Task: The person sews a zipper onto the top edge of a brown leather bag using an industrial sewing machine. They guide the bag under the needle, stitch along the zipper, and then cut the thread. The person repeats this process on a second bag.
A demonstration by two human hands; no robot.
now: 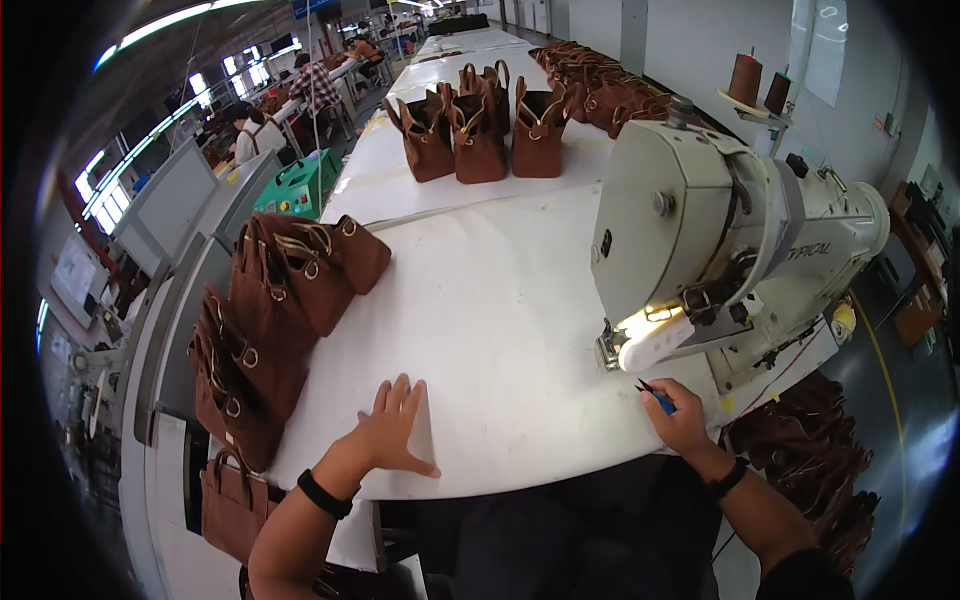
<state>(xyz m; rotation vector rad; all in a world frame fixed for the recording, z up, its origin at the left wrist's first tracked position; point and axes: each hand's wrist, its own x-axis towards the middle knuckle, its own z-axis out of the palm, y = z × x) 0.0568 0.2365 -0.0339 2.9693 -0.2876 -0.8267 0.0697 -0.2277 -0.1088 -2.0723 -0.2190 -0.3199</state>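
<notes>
My left hand [392,430] lies on the white table top [470,300] near its front edge, fingers spread, holding nothing. In my right hand [685,420] is a pair of blue-handled thread snips [660,400], their dark tips pointing up and left. The tips are just below the white lamp and presser foot of the sewing machine [665,200], which stands at the right. To the left of my left hand, several brown handbags [265,330] lean together along the table's left edge. Another brown handbag [232,510] sits lower down, below the table top.
Upright brown handbags [480,140] stand farther back on the table. Behind them lies a long pile of brown bags [600,85]. Thread cones [745,80] rise behind the machine. More brown pieces [805,460] are heaped low at the right. A green machine [298,185] and seated people are at the far left.
</notes>
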